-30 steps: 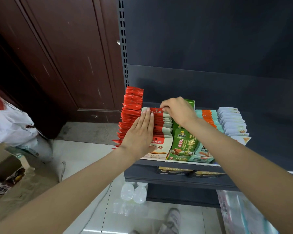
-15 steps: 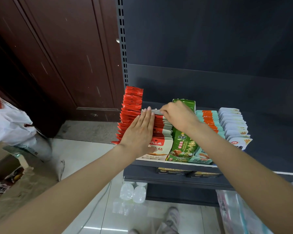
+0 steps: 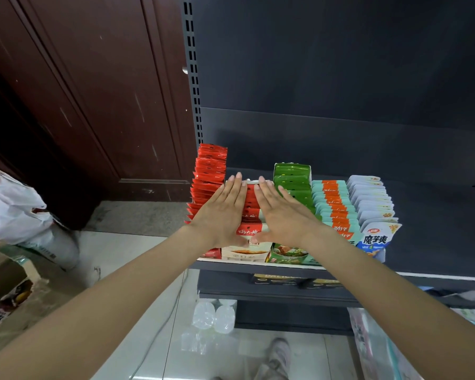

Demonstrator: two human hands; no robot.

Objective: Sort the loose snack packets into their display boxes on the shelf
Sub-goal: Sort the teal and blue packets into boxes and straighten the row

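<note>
Several rows of snack packets stand on the dark shelf [image 3: 436, 234]. From the left: red packets [image 3: 210, 174], red-and-white packets [image 3: 251, 204] in a white display box [image 3: 244, 252], green packets [image 3: 292, 178], orange-and-teal packets [image 3: 333, 204], and pale blue-white packets [image 3: 370, 198]. My left hand [image 3: 222, 212] lies flat with straight fingers against the left side of the red-and-white row. My right hand [image 3: 281, 212] lies flat on that row's right side, partly over the green row. Both hands press the row between them and hold nothing.
A dark wooden door [image 3: 93, 91] stands to the left of the shelf upright [image 3: 192, 78]. A white plastic bag [image 3: 11, 209] and cardboard boxes [image 3: 3, 278] sit on the floor at left. Clear bottles [image 3: 213, 316] lie under the shelf. A shoe [image 3: 279, 355] shows below.
My right hand left the back of the red-and-white row, opened flat and came down on the row's right side. My left hand stayed flat on the left side.
</note>
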